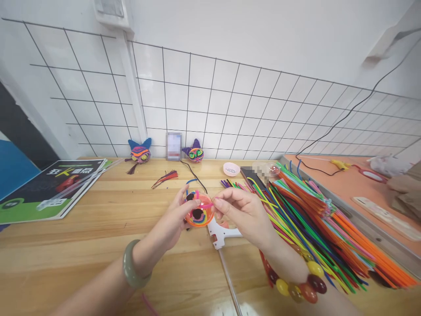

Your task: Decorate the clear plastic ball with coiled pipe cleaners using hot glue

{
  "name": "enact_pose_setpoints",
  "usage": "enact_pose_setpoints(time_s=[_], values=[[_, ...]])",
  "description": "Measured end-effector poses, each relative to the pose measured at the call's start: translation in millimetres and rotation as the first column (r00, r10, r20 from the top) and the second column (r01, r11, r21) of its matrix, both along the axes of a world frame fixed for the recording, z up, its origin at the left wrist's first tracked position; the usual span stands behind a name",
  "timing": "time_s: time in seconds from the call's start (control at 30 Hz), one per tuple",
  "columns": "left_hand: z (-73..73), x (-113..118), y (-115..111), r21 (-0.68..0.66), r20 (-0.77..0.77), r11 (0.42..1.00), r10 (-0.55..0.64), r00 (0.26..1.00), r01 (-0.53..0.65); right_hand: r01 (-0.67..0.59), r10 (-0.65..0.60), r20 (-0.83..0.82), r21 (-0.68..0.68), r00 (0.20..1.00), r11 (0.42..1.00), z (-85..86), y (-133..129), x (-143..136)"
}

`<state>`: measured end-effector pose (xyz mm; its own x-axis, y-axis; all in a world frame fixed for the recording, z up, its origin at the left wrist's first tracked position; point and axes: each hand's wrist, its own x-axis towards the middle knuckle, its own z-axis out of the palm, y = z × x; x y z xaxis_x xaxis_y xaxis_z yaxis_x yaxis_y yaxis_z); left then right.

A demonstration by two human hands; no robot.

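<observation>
Your left hand (171, 218) supports a round ornament (204, 219) just above the wooden desk (108, 252), near the middle of the view. The grip there is closed on the piece, thumb lying over its near side and fingers round its left flank. The ornament shows an orange rim, bands of coloured fuzzy stem and two dark fuzzy discs (198, 213).

Your right hand (247, 216) works at the opposite side; its grip is a pinch, thumb and forefinger pressed together on a pink pipe cleaner (207, 205) that reaches across the ornament. Whether the far end of that strip is fixed or loose cannot be made out at this size.

Beneath your right hand lies a white glue gun (224, 235) on the desk, with a pale rod (229, 278) running from it toward you. To your right, a large spread of pipe cleaners (305, 232) fans out in green, yellow, blue, red and orange, and a pink bowl (231, 174) of small pieces stands behind.

Against the wire grid (215, 87) at the back sit a blue-eared figure (140, 152) and a purple-eared figure (196, 153), well apart. A magazine (36, 184) lies at your far left.
</observation>
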<state>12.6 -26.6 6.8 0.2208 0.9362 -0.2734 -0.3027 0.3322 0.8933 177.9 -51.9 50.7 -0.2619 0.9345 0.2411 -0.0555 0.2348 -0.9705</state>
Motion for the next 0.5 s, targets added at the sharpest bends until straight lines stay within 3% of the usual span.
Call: enact_pose_setpoints(time_s=[0.13, 0.23, 0.3, 0.37, 0.43, 0.5], values=[[0.4, 1.5, -1.5, -0.009, 0.021, 1.0, -0.016, 1.0, 0.016, 0.044, -0.05, 0.058, 0.106, 0.997, 0.993, 4.7, -1.8, -2.6], [3.8, -0.9, 1.9, -0.043, 0.079, 0.999, -0.002, 0.997, 0.005, -0.019, 0.008, 0.073, 0.144, 0.997, 0.989, 6.4, -4.7, -0.7], [8.2, -6.1, 7.5, -0.052, 0.158, 0.999, 0.017, 0.987, -0.009, -0.041, 0.029, 0.09, 0.141, 0.996, 0.989, 2.6, -7.5, 5.1], [14.0, -14.1, 14.6, -0.048, 0.246, 0.998, 0.045, 0.968, -0.034, 0.017, -0.04, 0.18, 0.129, 0.983, 0.992, -7.7, -10.7, 14.9], [19.9, -23.1, 21.4, -0.055, 0.343, 0.993, 0.113, 0.933, -0.1, 0.08, -0.127, 0.439, 0.125, 0.89, 0.989, -24.4, -13.7, 27.3], [24.4, -30.8, 26.2, -0.064, 0.415, 0.99, 0.143, 0.899, -0.128, 0.005, -0.152, 0.716, 0.202, 0.681, 0.979, -45.2, -16.3, 39.0]])
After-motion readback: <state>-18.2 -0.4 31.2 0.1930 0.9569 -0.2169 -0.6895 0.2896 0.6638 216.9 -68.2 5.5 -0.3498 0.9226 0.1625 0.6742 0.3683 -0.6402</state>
